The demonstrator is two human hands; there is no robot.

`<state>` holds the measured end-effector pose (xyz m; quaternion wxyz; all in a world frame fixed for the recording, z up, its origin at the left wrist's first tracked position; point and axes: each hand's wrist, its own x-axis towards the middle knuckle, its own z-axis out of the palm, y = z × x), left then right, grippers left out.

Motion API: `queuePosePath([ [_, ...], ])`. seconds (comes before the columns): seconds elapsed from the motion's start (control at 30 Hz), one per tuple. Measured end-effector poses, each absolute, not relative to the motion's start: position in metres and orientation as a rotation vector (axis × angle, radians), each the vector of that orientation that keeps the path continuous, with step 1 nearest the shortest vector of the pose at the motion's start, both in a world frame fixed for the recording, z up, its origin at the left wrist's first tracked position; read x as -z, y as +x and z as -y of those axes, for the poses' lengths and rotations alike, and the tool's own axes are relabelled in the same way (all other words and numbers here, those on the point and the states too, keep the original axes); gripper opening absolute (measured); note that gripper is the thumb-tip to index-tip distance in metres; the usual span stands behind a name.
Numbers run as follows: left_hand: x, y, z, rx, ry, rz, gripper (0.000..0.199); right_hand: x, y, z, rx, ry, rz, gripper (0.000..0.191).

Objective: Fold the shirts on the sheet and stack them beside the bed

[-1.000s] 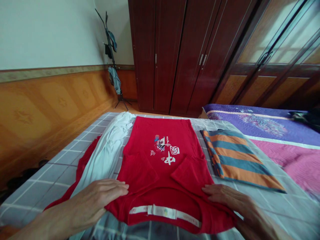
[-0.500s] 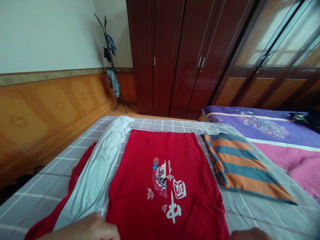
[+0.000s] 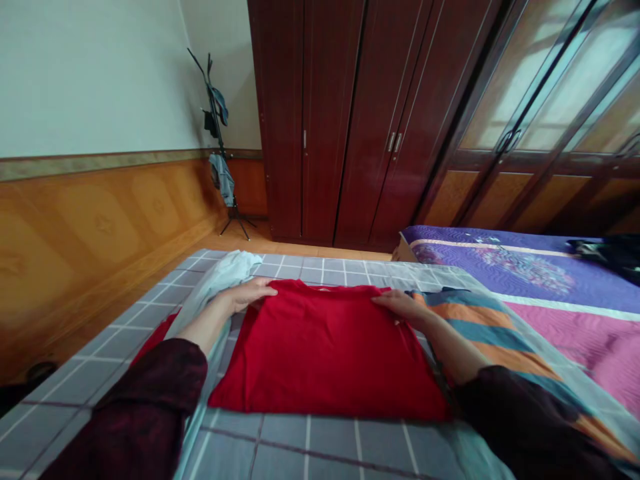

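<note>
A red T-shirt (image 3: 325, 353) lies folded over on the grey checked bed sheet (image 3: 280, 443), its printed side out of sight. At its far left corner my left hand (image 3: 250, 293) grips the cloth between thumb and fingers. My right hand (image 3: 400, 307) pinches the far right corner in the same way. Under my left forearm runs a bunched pale blue garment (image 3: 220, 277), with a strip of red cloth (image 3: 157, 340) showing beside it. A folded orange and blue striped garment (image 3: 480, 320) lies to the right, partly covered by my right arm.
Beyond the bed stands a dark red wardrobe (image 3: 345, 133). A coat rack (image 3: 216, 113) with hanging items is in the far left corner. On the right is another bed with a purple and pink cover (image 3: 550, 273).
Both hands have moved from the near edge to the far end of the red T-shirt. Its near half is now folded away from me, hiding the print. The view has tilted slightly upward.
</note>
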<state>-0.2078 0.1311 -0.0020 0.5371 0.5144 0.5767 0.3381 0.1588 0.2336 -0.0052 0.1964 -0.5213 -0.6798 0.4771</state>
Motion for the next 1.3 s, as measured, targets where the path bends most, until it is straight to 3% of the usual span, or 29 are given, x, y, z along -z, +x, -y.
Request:
queuePosePath([
  [0.27,0.05,-0.213,-0.15,-0.874,1.259,-1.606,0.042,0.052,0.159,-0.254,-1.061,-1.578,1.93,0.041],
  [0.67,0.016,-0.185,-0.139,-0.933,1.631,-2.026,0.029,0.038,0.155,-0.244,-0.441,-1.669,2.137,0.033],
  [0.73,0.009,-0.161,-0.132,-0.913,1.892,-1.98,0.031,0.03,0.147,-0.224,-0.339,-1.615,2.2,0.041],
  [0.83,0.017,-0.126,-0.122,-0.677,2.289,-1.813,0.038,0.029,0.118,-0.178,-0.218,-1.299,2.445,0.054],
  [0.97,0.049,-0.109,-0.116,-0.328,2.391,-1.748,0.056,0.048,0.087,-0.132,-0.224,-1.043,2.732,0.059],
  [1.13,0.063,-0.122,-0.12,-0.244,2.319,-1.776,0.075,0.07,0.126,-0.149,0.018,-1.354,2.696,0.076],
  [1.3,0.056,-0.124,-0.121,-0.272,2.307,-1.793,0.079,0.058,0.136,-0.161,0.112,-1.598,2.541,0.076],
])
